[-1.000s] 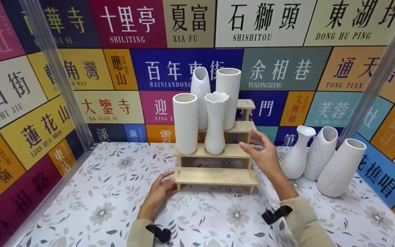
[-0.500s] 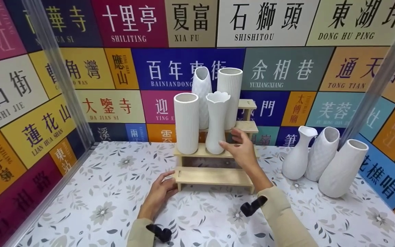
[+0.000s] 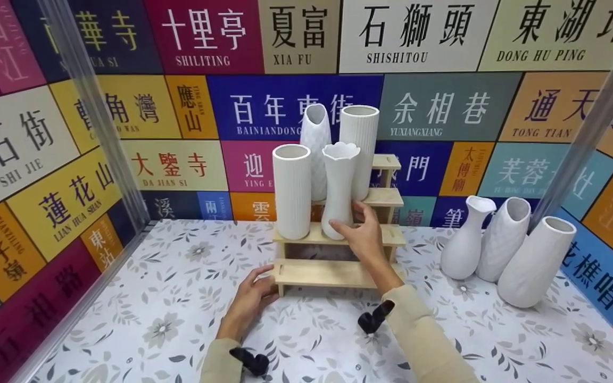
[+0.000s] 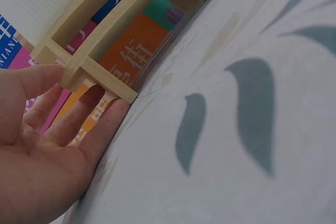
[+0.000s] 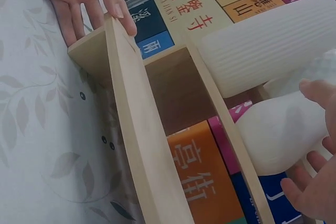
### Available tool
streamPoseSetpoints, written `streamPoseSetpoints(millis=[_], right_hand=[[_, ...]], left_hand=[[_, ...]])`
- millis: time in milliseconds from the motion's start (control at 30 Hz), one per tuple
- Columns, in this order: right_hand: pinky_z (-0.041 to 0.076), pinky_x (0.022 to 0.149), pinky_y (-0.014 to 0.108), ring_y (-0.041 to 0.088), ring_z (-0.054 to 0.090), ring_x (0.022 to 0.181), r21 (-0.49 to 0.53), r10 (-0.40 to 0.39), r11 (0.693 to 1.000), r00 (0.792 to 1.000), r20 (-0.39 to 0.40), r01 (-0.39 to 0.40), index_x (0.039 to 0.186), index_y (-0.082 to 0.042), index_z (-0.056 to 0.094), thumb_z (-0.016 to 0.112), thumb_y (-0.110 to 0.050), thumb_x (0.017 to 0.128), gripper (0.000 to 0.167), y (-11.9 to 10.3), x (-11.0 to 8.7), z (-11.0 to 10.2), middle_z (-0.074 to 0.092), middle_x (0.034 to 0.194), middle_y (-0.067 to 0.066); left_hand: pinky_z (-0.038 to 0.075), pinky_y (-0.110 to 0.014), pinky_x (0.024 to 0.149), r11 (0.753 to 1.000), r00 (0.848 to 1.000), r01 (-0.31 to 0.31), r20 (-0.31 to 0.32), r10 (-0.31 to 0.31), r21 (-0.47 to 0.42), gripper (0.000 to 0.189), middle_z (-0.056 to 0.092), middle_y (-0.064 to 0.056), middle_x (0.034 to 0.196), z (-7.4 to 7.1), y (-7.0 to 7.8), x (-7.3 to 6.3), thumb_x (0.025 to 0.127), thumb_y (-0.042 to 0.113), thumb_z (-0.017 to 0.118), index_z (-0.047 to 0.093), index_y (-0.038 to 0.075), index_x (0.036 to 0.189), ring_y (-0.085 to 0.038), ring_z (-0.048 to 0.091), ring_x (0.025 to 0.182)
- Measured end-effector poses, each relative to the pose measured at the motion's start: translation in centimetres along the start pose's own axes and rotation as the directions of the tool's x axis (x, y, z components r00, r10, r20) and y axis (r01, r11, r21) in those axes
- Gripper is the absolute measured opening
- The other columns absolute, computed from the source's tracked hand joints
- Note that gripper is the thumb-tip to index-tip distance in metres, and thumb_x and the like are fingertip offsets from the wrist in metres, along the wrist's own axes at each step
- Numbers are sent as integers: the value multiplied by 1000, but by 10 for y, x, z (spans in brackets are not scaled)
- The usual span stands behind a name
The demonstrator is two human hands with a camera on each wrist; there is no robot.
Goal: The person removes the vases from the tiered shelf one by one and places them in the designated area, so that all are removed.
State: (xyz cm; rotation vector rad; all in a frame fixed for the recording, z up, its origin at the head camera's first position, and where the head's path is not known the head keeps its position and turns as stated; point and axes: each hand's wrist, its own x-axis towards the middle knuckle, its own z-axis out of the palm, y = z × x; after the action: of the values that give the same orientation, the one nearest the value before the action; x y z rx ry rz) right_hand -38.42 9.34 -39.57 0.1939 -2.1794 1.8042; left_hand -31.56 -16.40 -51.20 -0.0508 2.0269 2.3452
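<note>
A stepped wooden stand holds several white vases. My left hand grips the left end of its lowest step, with the thumb over the board's end and the fingers by the leg. My right hand holds the lower body of a white scalloped-rim vase, thumb in front and fingers round its right side. That vase stands upright on the second step. Left of it is a ribbed cylindrical vase. Behind them stand a slant-mouthed vase and a taller ribbed vase.
At the right on the floral tablecloth stand a narrow-necked vase, a diamond-textured vase and a tapered vase. A colourful printed wall rises behind the stand, with clear posts at its corners.
My right hand has moved left from beside the stand to the scalloped-rim vase and closed round its lower part. My left hand stays at the lowest step.
</note>
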Motion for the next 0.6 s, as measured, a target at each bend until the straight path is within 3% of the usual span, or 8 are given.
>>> streamPoseSetpoints(millis=[233,600], right_hand=[[43,110,43,28,48,130,-9,24,1000,1000,-18,-24,147,-9,44,84,-28,82,78,5,4,6,47,141,12],[42,114,44,30,50,131,7,40,999,998,-43,-40,144,-7,47,83,-27,83,75,7,9,13,48,142,14]], left_hand=[[57,-35,93,1000,1000,-11,1,11,-11,48,67,-14,126,-1,-1,0,103,20,55,42,5,148,-23,66,110],[56,-36,96,1000,1000,-13,9,13,-11,48,65,-17,131,-1,0,-1,104,19,54,42,6,148,-25,65,114]])
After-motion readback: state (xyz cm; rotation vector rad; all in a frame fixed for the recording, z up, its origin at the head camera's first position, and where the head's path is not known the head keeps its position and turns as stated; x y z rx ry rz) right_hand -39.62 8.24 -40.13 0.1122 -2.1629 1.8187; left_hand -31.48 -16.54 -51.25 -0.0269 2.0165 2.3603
